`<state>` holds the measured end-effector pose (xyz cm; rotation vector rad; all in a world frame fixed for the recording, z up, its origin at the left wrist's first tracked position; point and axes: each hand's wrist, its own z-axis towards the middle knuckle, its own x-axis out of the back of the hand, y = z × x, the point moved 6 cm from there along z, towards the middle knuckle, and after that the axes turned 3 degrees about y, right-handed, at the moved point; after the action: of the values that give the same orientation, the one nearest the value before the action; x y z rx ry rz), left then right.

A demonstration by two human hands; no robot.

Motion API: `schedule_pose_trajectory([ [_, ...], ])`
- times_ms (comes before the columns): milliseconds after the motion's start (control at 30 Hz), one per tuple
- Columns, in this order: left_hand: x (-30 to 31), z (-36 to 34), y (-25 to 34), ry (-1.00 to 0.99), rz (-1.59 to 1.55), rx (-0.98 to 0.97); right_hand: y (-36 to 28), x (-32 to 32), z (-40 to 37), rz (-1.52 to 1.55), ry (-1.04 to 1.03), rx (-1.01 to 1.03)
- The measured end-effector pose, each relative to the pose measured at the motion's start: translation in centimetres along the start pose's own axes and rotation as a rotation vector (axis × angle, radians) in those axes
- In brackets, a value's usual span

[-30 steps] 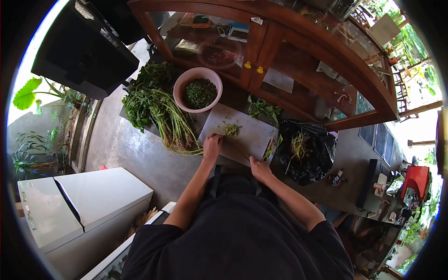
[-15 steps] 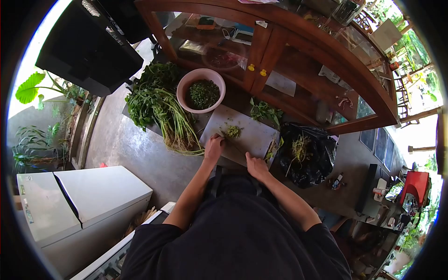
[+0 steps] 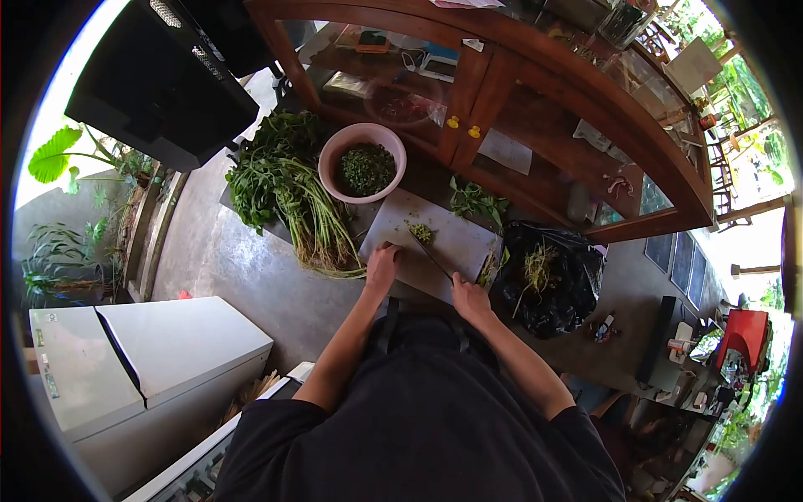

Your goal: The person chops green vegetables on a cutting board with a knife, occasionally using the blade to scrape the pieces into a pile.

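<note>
My right hand is wrapped round the handle of a knife. Its blade slants up and left across a pale cutting board, the tip beside a small heap of chopped green stems. At the board's left edge, my left hand has its fingers curled together; anything in them is too small to tell. A pink bowl of chopped greens stands behind the board. To its left lies a large bunch of leafy greens with long stems and roots.
A few leafy sprigs lie behind the board. On the right is a black plastic bag with root trimmings on it. A glass-doored wooden cabinet borders the back. A white fridge stands at left.
My right hand has shifted slightly right and down, and the knife blade now lies by the chopped heap, away from my left hand. The left hand has barely moved.
</note>
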<state>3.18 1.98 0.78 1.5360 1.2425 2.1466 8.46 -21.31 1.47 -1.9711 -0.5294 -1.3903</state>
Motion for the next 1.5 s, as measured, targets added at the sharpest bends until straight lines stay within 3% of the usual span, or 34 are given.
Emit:
schedule_pose_trajectory([
  [300, -0.1, 0.0, -0.8, 0.021, -0.07, -0.004, -2.4, 4.0, -0.6, 0.061, -0.099, 0.004],
  [367, 0.2, 0.0, -0.4, 0.076, -0.051, -0.077, -2.8, 4.6, -0.9, 0.057, -0.087, 0.023],
  [867, 0.4, 0.2, 0.3, 0.019, -0.013, -0.027, -3.4, 5.3, -2.1, 0.054, -0.078, 0.034],
  [1267, 0.6, 0.1, 0.4, 0.043, -0.021, -0.019, -2.6, -1.4, 0.7, 0.102, -0.206, -0.031],
  [1500, 0.8, 0.2, 0.4, 0.063, -0.017, 0.002, -2.0, -1.5, 0.4, 0.132, -0.29, -0.02],
])
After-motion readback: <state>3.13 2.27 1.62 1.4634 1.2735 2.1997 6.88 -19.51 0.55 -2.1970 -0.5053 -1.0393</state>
